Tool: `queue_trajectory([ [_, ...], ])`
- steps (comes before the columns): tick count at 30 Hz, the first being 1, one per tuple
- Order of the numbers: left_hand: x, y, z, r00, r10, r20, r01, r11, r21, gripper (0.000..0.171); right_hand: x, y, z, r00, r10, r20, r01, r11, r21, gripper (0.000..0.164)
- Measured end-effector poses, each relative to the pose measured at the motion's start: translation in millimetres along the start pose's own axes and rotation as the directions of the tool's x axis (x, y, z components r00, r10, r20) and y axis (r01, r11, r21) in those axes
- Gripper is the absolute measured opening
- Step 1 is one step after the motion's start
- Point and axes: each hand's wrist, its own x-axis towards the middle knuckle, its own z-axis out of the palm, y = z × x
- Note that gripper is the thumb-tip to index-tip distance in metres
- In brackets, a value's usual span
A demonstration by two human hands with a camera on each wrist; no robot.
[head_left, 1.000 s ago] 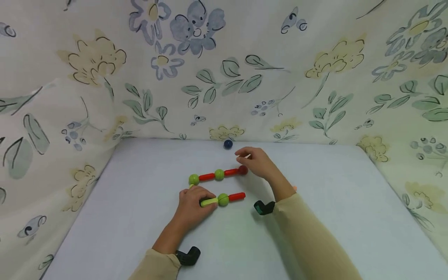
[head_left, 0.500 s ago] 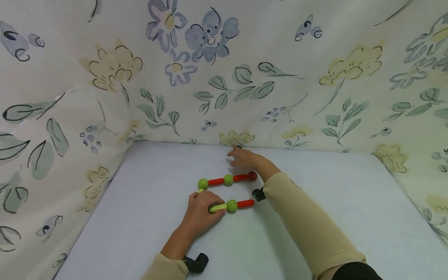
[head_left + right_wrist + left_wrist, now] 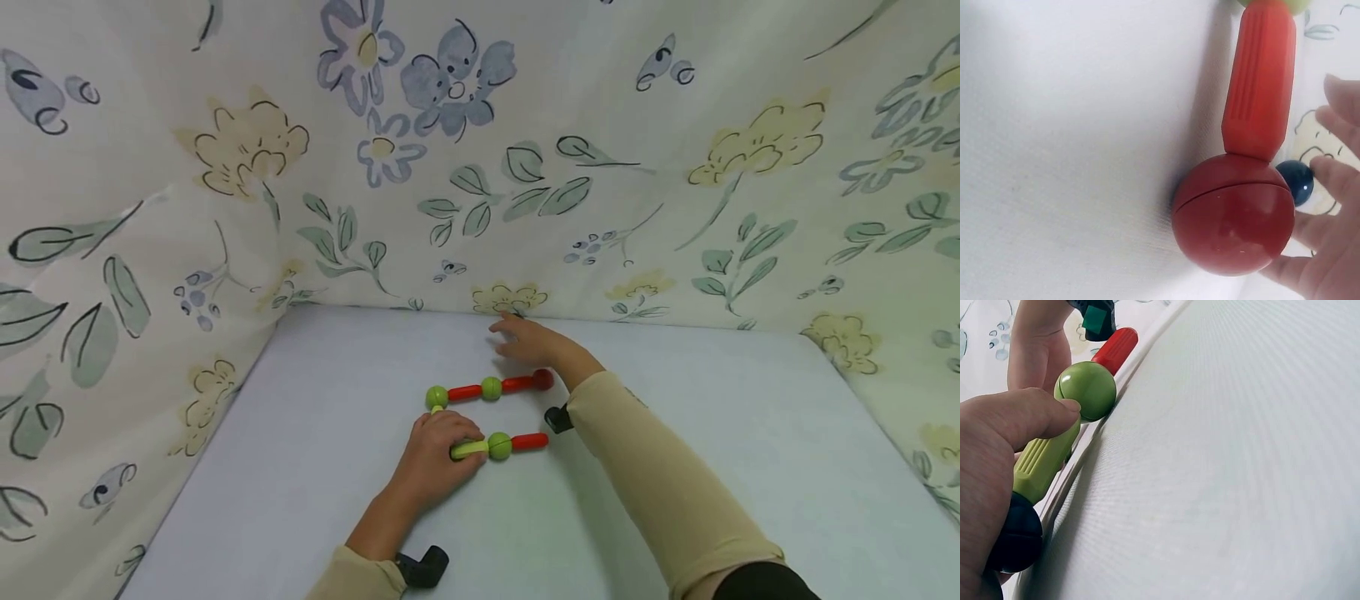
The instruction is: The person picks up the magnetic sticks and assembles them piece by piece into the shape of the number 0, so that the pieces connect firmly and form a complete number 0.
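Note:
In the head view, my left hand [image 3: 435,454] grips the near arm of a U-shaped chain of magnetic-looking rods and balls. Its thumb lies on a yellow-green rod [image 3: 1044,459], between a green ball [image 3: 1087,390] and a dark blue ball [image 3: 1017,534]. A red rod [image 3: 529,442] ends this arm. The far arm has a green ball [image 3: 437,397], red rods [image 3: 464,392], another green ball [image 3: 491,387] and a red ball [image 3: 542,379]. My right hand [image 3: 528,340] reaches past it, fingers spread, one fingertip right at a loose blue ball [image 3: 1296,182].
The chain lies on a white-covered table [image 3: 675,400]. Flower-printed cloth [image 3: 585,100] rises along the table's back edge and left side. Dark wrist cameras sit on both wrists, the right one [image 3: 558,418] close to the chain's open side.
My right hand has moved from above the red ball to the loose blue ball at the back edge, covering most of it. My left hand keeps its grip. The head view has shifted slightly.

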Motion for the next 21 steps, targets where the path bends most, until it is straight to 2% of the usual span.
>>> queue_trajectory([
  [3,0.0,0.9,0.2,1.000,0.018,-0.006,-0.018,1.000,0.003,0.019,-0.8,1.7,-0.3,1.000,0.000,0.006,0.000,1.000,-0.008,0.047],
  [7,-0.1,0.3,-0.1,1.000,0.011,0.008,-0.011,0.999,0.031,0.024,-5.6,-0.2,-3.4,0.999,0.018,0.027,-0.018,1.000,-0.020,0.047],
  [12,1.4,2.4,-3.5,1.000,0.001,0.020,-0.002,0.998,0.068,0.029,-19.1,-6.0,-16.6,0.998,0.039,0.043,-0.037,0.999,-0.040,0.046],
  [16,2.8,2.9,-5.5,1.000,0.028,0.011,-0.028,0.997,0.078,0.027,-26.8,-2.7,-21.8,0.996,0.086,0.008,-0.086,0.994,-0.063,0.047],
  [21,-0.4,2.1,-3.7,1.000,0.024,0.015,-0.025,0.997,0.071,0.025,-32.3,15.3,-10.7,0.984,0.176,0.016,-0.174,0.980,-0.098,0.045],
])
